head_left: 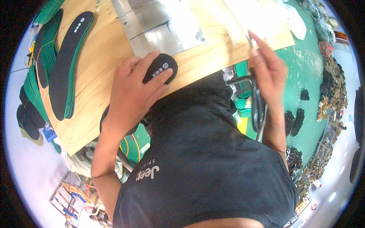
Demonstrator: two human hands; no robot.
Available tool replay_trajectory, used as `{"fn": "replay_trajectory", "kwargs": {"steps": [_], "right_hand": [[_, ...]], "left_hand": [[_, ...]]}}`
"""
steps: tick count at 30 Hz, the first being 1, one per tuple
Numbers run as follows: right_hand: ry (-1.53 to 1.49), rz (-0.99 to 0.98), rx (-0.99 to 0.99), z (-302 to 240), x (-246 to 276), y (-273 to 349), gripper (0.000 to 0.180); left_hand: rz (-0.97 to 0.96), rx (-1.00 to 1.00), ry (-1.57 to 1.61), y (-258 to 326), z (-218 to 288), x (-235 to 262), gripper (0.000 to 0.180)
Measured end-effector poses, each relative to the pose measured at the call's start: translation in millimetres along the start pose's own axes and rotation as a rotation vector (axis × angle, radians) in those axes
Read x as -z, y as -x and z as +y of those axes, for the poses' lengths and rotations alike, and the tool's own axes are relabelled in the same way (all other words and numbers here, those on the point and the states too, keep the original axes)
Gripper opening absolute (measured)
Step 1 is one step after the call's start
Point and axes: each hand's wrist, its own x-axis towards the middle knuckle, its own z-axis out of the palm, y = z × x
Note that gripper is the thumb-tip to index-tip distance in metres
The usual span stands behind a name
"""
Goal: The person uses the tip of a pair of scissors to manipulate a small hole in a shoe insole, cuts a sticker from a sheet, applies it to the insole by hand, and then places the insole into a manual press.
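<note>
My left hand lies over a black insole at the table's near edge. Two of its fingers press on the rounded end, which carries a pale print; the palm and wrist hide the insole's middle. To the right, my right hand is closed in a pinch on a thin, pale, pen-like tool, slightly blurred, over the table's edge. Its exact kind cannot be made out. A shiny metal plate with a dark slot lies just beyond my left fingers.
Stacked black-and-green insoles lie on the left of the wooden table. More insoles show below the table's near edge. A clear plastic bag hangs by the right corner. Dark piles line the green floor.
</note>
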Motion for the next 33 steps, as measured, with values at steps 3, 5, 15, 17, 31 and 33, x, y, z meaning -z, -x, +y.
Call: {"fn": "replay_trajectory", "kwargs": {"steps": [3,5,15,17,31,33], "right_hand": [[0.147,0.232,0.209,26.3,38.9,-35.2,0.037],[0.222,0.338,0.341,50.0,65.3,-75.0,0.037],[0.641,0.200,0.413,149.0,138.4,-239.1,0.040],[0.648,0.112,0.436,162.4,125.0,-258.2,0.039],[0.700,0.052,0.570,170.4,70.2,-277.5,0.027],[0.625,0.048,0.525,173.6,78.6,-273.9,0.028]], "left_hand": [[-0.045,-0.034,0.026,0.2,-0.8,-0.4,0.034],[-0.050,-0.079,0.101,-4.6,-3.7,5.1,0.032],[-0.036,0.325,-0.015,25.1,17.9,28.5,0.054],[-0.054,0.347,0.041,27.9,19.7,32.1,0.054],[0.157,0.608,0.367,15.4,-24.9,140.2,0.033],[0.088,0.585,0.288,7.0,-48.3,159.7,0.035]]}}
